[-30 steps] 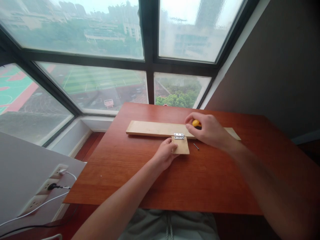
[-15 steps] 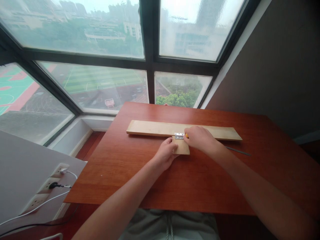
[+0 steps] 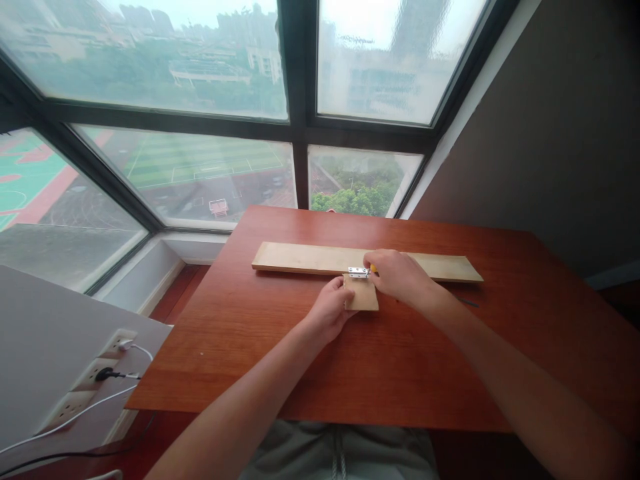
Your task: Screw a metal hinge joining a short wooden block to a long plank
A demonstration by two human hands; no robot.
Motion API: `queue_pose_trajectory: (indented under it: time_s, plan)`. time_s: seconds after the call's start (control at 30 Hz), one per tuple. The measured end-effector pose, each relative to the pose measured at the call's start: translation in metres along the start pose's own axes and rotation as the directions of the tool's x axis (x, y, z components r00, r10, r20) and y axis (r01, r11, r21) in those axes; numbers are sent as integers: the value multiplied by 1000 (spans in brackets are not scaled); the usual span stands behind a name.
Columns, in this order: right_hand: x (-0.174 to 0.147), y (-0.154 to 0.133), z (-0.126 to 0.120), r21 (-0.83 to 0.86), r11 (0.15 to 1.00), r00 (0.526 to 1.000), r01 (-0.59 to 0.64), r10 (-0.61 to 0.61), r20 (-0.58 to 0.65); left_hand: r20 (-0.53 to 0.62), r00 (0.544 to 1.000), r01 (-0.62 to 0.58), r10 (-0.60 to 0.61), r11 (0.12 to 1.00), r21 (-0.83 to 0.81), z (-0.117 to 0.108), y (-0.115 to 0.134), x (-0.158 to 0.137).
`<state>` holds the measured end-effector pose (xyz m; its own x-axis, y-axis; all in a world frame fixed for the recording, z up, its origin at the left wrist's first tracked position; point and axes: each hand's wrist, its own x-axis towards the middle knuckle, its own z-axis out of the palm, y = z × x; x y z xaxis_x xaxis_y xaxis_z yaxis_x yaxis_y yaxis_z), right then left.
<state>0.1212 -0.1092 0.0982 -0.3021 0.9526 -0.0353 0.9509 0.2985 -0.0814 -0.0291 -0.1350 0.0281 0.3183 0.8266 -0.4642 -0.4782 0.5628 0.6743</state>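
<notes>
Small wooden panel [image 3: 364, 297], hinge [image 3: 357, 272] at far edge: sat nearside of the long board [image 3: 300, 255], seemingly light and stiff, best held by its left edge, where the left hand [image 3: 330, 308] pinched it; right hand [image 3: 399, 273] gripped a yellow-handled tool [image 3: 374, 268].

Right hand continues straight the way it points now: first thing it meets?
Likely the silver hinge, just past the fingertips of the right hand. Depth is hard to judge from this one view; if it clears the hinge, the long board looks next.
</notes>
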Motion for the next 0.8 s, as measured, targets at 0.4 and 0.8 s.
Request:
queue_pose_trajectory:
  time_s: [0.4,0.8]
  plan:
    - [-10,23,2,23,995,995,-96,97,-19,-15,1000,0,0,1000,5,1,0,0]
    - [-44,67,36,135,971,980,-199,193,55,-12,1000,2,-2,1000,7,1,-1,0]
